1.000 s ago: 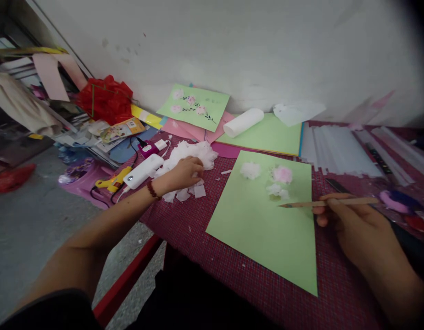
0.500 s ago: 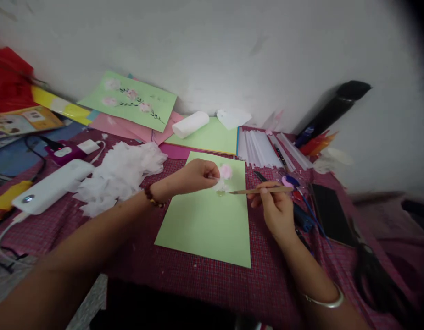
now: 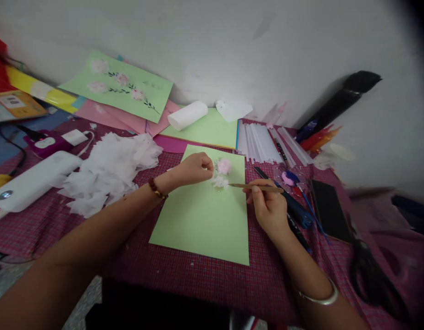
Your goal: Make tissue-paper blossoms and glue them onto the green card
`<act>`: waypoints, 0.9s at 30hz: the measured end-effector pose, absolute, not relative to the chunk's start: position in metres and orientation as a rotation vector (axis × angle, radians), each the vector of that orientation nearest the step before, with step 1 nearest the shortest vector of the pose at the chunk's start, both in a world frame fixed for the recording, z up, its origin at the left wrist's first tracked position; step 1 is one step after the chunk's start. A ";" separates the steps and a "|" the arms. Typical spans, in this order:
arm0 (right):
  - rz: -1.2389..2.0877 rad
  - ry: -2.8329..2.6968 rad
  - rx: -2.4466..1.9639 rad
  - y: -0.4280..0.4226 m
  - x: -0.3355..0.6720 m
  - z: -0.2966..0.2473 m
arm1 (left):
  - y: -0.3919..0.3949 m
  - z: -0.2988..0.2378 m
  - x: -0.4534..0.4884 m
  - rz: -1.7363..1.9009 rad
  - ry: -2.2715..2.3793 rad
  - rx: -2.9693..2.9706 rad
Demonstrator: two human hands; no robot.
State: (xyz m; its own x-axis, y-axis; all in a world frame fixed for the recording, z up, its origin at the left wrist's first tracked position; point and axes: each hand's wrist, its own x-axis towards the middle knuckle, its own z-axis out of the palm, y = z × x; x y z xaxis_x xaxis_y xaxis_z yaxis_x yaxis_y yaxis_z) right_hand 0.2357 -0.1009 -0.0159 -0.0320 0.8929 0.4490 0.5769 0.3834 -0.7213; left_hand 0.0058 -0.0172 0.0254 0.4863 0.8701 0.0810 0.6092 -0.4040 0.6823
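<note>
A light green sheet of paper (image 3: 205,220) lies on the red checked cloth in front of me. Near its top edge sit small tufts of tissue, one pink (image 3: 224,166) and one white (image 3: 219,182). My left hand (image 3: 193,168) is closed just left of these tufts, fingers pinched on something I cannot make out. My right hand (image 3: 265,206) grips a thin wooden stick (image 3: 255,186) whose tip points left at the white tuft.
A heap of white tissue pieces (image 3: 108,172) lies to the left, beside a white power bank (image 3: 29,181). A finished green flower card (image 3: 119,85), coloured sheets and a white roll (image 3: 187,115) lean at the wall. White strips (image 3: 260,144), pens, a dark phone (image 3: 329,211) and scissors (image 3: 373,279) lie on the right.
My left hand left the tissue heap and came to the tufts on the green sheet. My view swung right. The stick tip has stayed close to the tufts.
</note>
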 end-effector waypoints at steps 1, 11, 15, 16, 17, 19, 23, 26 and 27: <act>0.414 -1.720 -1.299 -0.101 0.236 -0.016 | -0.017 0.026 0.006 0.583 1.216 2.172; 0.576 -1.628 -1.192 -0.108 0.226 -0.012 | -0.019 0.026 0.007 0.533 1.199 2.077; 0.594 -1.636 -1.199 -0.105 0.222 -0.013 | -0.017 0.023 0.008 0.569 1.246 2.020; 0.597 -1.637 -1.205 -0.104 0.222 -0.013 | -0.017 0.023 0.008 0.557 1.238 2.003; 0.596 -1.640 -1.211 -0.103 0.222 -0.014 | -0.017 0.024 0.007 0.544 1.225 1.994; 0.589 -1.641 -1.220 -0.102 0.222 -0.014 | -0.017 0.026 0.006 0.517 1.194 2.002; 0.598 -1.613 -1.240 -0.100 0.222 -0.016 | -0.014 0.025 0.003 0.515 1.170 2.045; 0.596 -1.593 -1.264 -0.099 0.222 -0.018 | -0.012 0.021 0.002 0.519 1.155 2.061; 0.593 -1.589 -1.271 -0.098 0.221 -0.019 | -0.011 0.020 0.001 0.517 1.153 2.065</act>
State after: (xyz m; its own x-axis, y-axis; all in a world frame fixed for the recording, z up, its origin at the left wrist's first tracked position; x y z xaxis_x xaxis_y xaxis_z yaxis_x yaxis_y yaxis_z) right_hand 0.2214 -0.0983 -0.0188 0.0254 0.9229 0.3843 0.4456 0.3337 -0.8307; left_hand 0.0015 -0.0114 0.0201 0.5228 0.8525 0.0048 0.5702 -0.3539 0.7414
